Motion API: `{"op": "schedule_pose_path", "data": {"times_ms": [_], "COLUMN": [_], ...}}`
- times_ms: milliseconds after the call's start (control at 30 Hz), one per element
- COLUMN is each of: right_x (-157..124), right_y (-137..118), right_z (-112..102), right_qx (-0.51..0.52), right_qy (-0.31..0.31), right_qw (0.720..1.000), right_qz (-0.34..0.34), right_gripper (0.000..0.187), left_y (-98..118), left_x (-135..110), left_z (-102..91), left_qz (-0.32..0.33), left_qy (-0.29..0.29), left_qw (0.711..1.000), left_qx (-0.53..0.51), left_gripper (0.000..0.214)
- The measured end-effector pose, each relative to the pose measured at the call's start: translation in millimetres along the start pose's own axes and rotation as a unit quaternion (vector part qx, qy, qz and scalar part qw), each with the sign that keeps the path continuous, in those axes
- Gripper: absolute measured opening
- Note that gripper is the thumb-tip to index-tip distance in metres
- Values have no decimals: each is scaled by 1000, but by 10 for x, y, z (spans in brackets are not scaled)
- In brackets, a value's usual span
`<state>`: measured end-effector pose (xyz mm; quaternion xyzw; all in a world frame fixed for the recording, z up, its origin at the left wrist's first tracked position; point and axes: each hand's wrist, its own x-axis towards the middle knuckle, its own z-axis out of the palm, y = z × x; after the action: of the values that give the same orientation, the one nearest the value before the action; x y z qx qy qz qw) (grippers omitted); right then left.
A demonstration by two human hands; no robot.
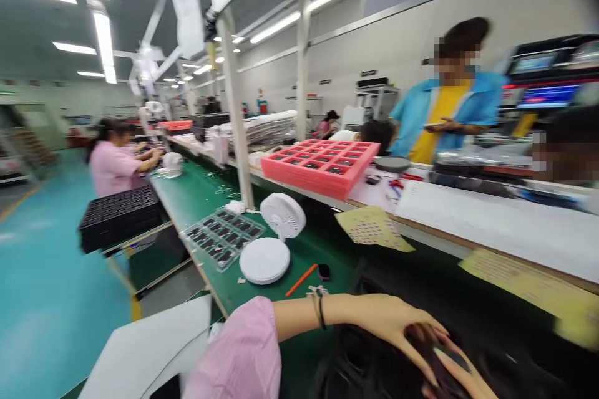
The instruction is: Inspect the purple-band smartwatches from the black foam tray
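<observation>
My left arm, in a pink sleeve with a dark band at the wrist, reaches in from the bottom left. My left hand [416, 340] lies on a mass of dark hair [369, 365] at the bottom edge, its fingers stretched out and pushed into the strands. A dark strip shows between the fingers; I cannot make out what it is. My right hand is out of view. On the green bench [196, 193] beyond the arm lie an orange pen [302, 279] and a small dark part [324, 272].
A white round disc [264, 260], a small white fan [283, 215] and a clear tray of dark parts [223, 238] sit on the bench. Stacked red trays [322, 165] rest on the raised shelf. Black trays [119, 215] stand at the left. Co-workers in pink [115, 165] and blue [449, 115] are nearby.
</observation>
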<state>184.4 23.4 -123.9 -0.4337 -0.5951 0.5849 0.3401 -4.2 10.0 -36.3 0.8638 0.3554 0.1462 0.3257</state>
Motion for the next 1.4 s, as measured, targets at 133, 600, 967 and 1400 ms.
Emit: {"op": "schedule_pose_path", "data": {"times_ms": [133, 600, 967, 1400], "right_x": [-31, 148, 93, 118], "right_y": [-203, -341, -297, -217], "right_z": [3, -571, -627, -578], "right_qx": [-38, 246, 287, 265], "right_qy": [91, 21, -56, -29], "right_qw": [991, 968, 953, 959], "right_qz": [-86, 32, 82, 97], "right_gripper": [84, 66, 33, 34], "left_y": [97, -179, -219, -264], "left_x": [271, 844, 762, 742], "left_z": [198, 397, 401, 413], "left_qz": [-61, 10, 79, 87], "left_qy": [116, 252, 212, 155], "left_qw": [987, 967, 973, 982], "left_qx": [96, 35, -48, -58], "left_gripper": [54, 41, 48, 53]}}
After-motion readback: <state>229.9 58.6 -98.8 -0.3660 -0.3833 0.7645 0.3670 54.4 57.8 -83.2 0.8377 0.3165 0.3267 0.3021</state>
